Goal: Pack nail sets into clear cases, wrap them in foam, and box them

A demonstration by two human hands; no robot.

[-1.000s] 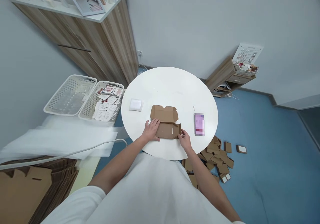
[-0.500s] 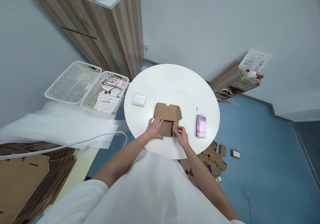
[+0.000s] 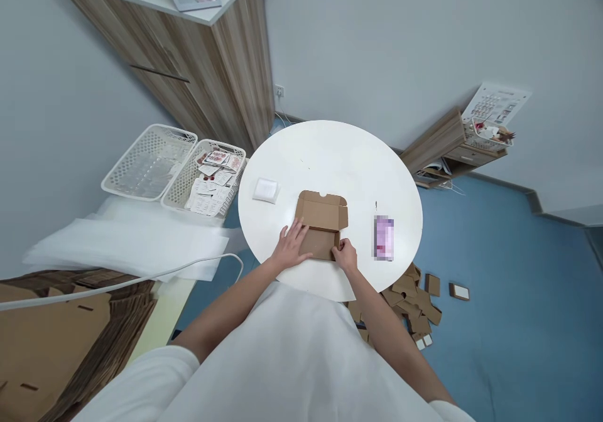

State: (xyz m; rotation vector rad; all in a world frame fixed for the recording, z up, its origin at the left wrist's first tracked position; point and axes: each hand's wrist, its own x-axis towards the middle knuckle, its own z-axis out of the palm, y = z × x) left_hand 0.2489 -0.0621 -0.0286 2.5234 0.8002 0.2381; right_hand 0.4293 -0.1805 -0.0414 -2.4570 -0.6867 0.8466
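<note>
A small brown cardboard box [image 3: 322,221] lies partly folded on the round white table [image 3: 330,158], its lid flap open toward the far side. My left hand [image 3: 291,245] rests on the box's left part with fingers spread flat, pressing it down. My right hand [image 3: 346,255] pinches the box's right side flap, which stands folded up against the base. A small white pad [image 3: 266,190] lies left of the box. A purple packet [image 3: 384,237] lies to its right.
Two white mesh baskets [image 3: 155,158] stand left of the table, one holding printed cards [image 3: 211,180]. White foam sheets [image 3: 127,246] and flat cardboard blanks [image 3: 56,334] lie at lower left. Folded small boxes [image 3: 414,302] litter the blue floor at right. A wooden cabinet [image 3: 198,64] stands behind.
The right side flap, flat on the table a second ago, has been folded inward and up by my right hand. My left hand has stayed on the box.
</note>
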